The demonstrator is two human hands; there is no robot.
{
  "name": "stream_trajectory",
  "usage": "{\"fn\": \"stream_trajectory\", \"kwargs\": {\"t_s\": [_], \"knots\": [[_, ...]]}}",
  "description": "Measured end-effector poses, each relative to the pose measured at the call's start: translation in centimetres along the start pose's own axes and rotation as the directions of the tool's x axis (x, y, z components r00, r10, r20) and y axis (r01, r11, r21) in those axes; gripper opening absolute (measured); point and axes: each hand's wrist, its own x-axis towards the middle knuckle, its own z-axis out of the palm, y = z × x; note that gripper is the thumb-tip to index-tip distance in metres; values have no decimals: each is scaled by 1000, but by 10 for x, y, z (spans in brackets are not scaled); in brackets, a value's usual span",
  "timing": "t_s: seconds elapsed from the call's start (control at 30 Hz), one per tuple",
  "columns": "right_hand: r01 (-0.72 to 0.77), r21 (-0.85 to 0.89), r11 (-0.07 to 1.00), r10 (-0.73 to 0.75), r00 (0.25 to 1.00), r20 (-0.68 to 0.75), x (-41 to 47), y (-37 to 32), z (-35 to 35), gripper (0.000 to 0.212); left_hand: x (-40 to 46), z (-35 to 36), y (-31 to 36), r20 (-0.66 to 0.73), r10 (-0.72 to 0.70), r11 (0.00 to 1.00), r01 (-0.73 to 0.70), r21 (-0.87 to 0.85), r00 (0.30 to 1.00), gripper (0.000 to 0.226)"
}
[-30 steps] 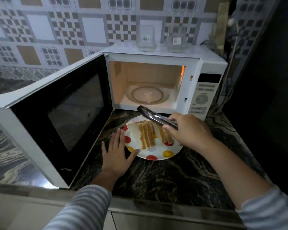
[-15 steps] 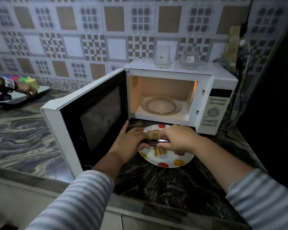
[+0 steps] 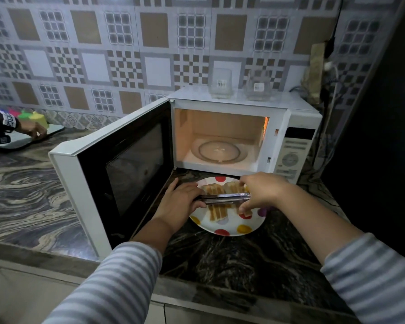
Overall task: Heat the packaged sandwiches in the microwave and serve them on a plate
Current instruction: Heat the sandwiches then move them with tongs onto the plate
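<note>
Steel tongs [image 3: 225,198] lie level between my two hands, directly above the spotted plate [image 3: 229,226] that rests on the dark marbled tabletop [image 3: 243,258] just in front of the microwave [image 3: 243,132]. My left hand [image 3: 180,202] is curled around the tongs' left end; my right hand [image 3: 262,190] pinches the other end with fingers bent, so both are closed on the one tool. The toasted sandwiches [image 3: 216,212] sit on the plate under the tongs, two pieces side by side as far as I can tell, partly hidden by the metal and my right hand. The microwave door [image 3: 117,169] stands wide open at my left wrist, the cavity lit, its glass turntable [image 3: 219,152] bare. I judge heating done and serving nearly complete. To finish cleanly, I would let one hand take the tongs fully, lift them straight up clear of the bread without dragging it, and keep my left forearm off the door's edge. Another person's hand [image 3: 36,132] is busy well away at far left.
</note>
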Motion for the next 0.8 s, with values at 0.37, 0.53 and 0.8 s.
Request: {"fn": "stream_trajectory", "kwargs": {"t_s": [0.37,0.53,0.8], "knots": [[99,141,985,-91,994,-64,6,-2,14,13,8,2,7,-2,-35,999,35,-20,999,44],[79,181,980,-47,983,-177,6,-10,29,18,-6,11,-2,-69,-149,988,151,20,986,71],[-73,397,915,144,978,-152,9,-62,91,32,-32,62,1,128,-596,782,609,-132,793,70]]}}
